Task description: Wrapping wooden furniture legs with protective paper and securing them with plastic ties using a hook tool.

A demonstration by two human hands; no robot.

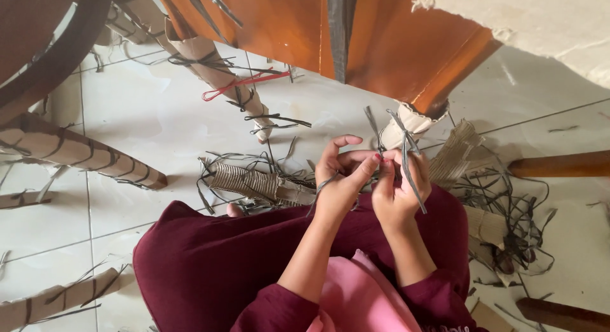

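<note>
Both hands — left hand (pixel 340 179), right hand (pixel 399 187) — pinch a grey strap (pixel 406 155), cardboard scraps (pixel 254 181) lie just left, and the wrapped leg (pixel 412 123) above is half hidden.

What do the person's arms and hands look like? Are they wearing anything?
Both forearms are bare, with dark maroon sleeves pushed up near the elbows. The left hand and right hand wear no gloves. No rings or bracelets show. A fingernail on the left hand looks painted red. Pink cloth lies between the arms.

Hands (pixel 372 179) above lap, wrapped chair leg (pixel 413 122) just beyond, strap scraps (pixel 515 211) right.
</note>
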